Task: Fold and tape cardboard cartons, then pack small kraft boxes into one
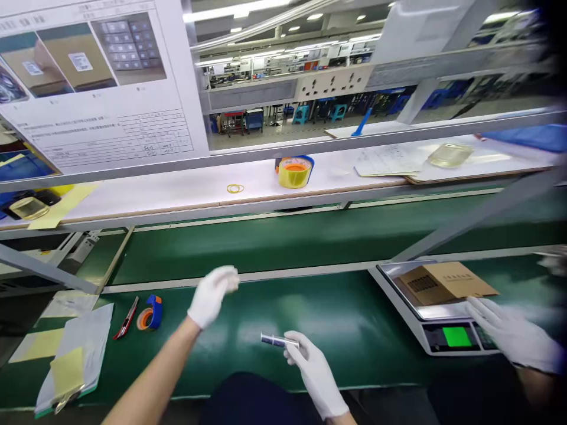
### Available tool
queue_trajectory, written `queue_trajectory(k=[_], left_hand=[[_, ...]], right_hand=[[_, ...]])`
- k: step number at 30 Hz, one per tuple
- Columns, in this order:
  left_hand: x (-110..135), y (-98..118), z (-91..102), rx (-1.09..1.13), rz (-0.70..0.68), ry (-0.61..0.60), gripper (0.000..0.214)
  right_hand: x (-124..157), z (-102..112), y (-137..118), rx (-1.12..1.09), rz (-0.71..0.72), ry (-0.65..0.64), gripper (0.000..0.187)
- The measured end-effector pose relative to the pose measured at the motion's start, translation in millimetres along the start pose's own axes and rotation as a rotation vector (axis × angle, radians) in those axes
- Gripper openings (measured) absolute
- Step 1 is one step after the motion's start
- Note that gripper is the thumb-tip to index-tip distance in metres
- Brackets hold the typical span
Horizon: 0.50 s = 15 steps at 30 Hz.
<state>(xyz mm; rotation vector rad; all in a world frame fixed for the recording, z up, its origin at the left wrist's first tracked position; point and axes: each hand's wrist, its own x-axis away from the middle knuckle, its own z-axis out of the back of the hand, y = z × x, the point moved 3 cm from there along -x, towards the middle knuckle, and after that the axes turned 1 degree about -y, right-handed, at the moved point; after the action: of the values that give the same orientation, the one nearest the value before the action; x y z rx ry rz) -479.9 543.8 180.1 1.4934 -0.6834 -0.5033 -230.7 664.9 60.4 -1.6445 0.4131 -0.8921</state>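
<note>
Centrally, the right gloved hand (314,372) pinched a small glass vial (279,340) above the green conveyor belt (354,307); the left gloved hand (211,295) hung raised and bunched, its grip unclear. Beside them, a co-worker's gloved hand (514,333) touched a digital scale (452,337) bearing a cardboard box (443,283).

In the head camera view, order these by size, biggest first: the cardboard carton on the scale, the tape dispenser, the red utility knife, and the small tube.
1. Cardboard carton
2. Tape dispenser and red utility knife: too alike to rank, one bulkier, the other longer
3. Small tube, thinnest, though nearer the camera
</note>
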Motion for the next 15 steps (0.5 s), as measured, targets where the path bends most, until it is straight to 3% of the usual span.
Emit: queue_trajectory(k=[3,4,6,8,10,12,15], left_hand=[[-72,120,-13.1,-0.345,-0.528,0.013,0.034],[-99,148,-17.5,-0.388,-0.629,0.014,0.034],[-152,182,-24.3,-0.455,-0.667,-0.026,0.034],[-199,189,-25.9,-0.494,-0.561,-0.085,0.036],[-230,184,-23.4,-0.546,-0.477,-0.160,0.042],[-247,179,-17.4,-0.617,-0.464,-0.188,0.045],[-256,183,-5.2,-0.690,-0.509,-0.097,0.047]], right_hand=[[5,8,-6,0.013,0.006,-0.009,0.050],[7,9,-8,0.022,0.012,-0.017,0.050],[12,13,-8,0.029,0.028,-0.019,0.048],[16,18,-3,0.019,0.034,0.000,0.048],[19,26,5,0.003,0.022,0.034,0.049],[20,34,13,-0.018,0.008,0.069,0.051],[19,41,17,-0.056,0.002,0.104,0.054]])
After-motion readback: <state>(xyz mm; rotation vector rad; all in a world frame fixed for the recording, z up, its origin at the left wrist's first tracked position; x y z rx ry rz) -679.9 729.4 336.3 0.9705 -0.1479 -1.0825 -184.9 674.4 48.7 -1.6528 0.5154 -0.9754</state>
